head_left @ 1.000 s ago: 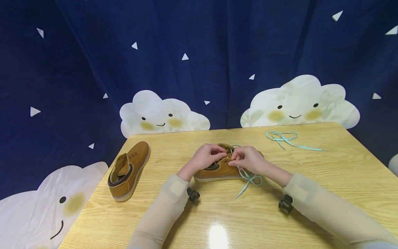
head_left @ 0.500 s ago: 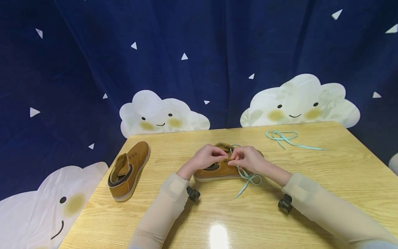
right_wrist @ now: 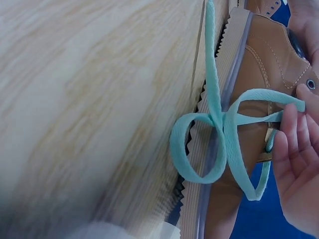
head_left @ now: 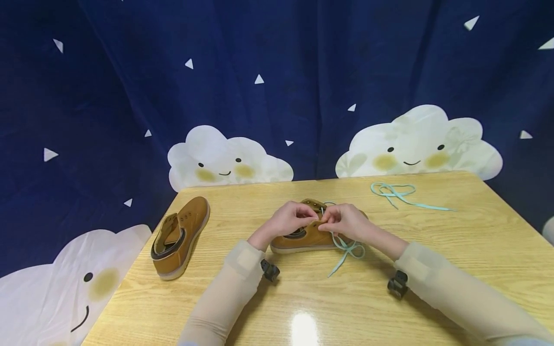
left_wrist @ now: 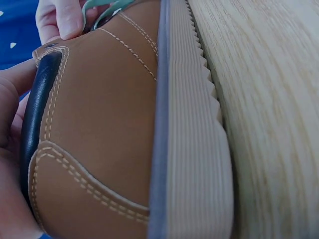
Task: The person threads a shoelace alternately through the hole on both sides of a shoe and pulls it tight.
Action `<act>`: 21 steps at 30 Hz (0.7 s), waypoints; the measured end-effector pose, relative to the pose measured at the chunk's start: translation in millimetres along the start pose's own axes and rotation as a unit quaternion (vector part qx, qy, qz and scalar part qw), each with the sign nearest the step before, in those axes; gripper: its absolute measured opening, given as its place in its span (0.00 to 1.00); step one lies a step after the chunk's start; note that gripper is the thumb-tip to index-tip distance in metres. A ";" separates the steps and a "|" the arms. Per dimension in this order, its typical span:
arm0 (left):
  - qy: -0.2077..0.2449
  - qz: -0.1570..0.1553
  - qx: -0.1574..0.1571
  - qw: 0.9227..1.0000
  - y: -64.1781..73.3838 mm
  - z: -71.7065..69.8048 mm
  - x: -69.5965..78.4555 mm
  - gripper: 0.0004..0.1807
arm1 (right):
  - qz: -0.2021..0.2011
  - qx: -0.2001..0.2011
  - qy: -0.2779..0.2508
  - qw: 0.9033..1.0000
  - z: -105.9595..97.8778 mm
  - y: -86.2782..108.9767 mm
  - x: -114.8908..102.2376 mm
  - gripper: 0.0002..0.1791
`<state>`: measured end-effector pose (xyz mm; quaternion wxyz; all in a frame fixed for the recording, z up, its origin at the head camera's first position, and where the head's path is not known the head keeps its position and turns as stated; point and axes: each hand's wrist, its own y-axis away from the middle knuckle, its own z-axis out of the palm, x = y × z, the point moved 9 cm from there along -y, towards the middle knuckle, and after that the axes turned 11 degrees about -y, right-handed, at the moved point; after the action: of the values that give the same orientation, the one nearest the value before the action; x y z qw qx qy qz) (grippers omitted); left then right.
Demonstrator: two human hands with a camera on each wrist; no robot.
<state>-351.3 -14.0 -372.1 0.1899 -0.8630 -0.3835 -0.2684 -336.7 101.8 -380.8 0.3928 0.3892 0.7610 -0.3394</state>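
Observation:
A tan shoe [head_left: 305, 240] with a dark padded collar stands side-on on the table, toe to the right. The left hand [head_left: 287, 220] is at its opening, thumb and fingertips drawn together at the top corner of the near eyelet flap; a finger [left_wrist: 20, 74] reaches behind this flap, its tip hidden. My right hand [right_wrist: 301, 164] pinches a mint-green shoelace [right_wrist: 241, 164] beside the flap, its thumb near a metal eyelet [right_wrist: 311, 84]. The lace hangs in loops down the shoe's near side, one end lying on the wood. Whether lace lies between the left fingertips is hidden.
An unlaced matching shoe [head_left: 179, 238] stands at the table's left side. Another mint-green shoelace [head_left: 394, 192] lies loosely looped at the back right. Behind the wooden table [head_left: 346, 307] hangs a dark blue curtain [head_left: 311, 86] with clouds and white triangles.
Almost nothing differs. The left fingertips have edged slightly right, closer to the right hand, at the flap. Both shoes and the loose lace stay in place.

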 end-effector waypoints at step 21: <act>0.245 -0.086 0.167 0.951 5.3 -24.7 -32.5 0.07 | -0.031 -0.008 0.032 0.999 -5.9 -3.7 -7.4 0.03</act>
<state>-373.4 -48.6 -373.2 0.3956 -0.6905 -0.4370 -0.4192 -339.0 102.4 -370.9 0.3606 0.3733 0.7873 -0.3328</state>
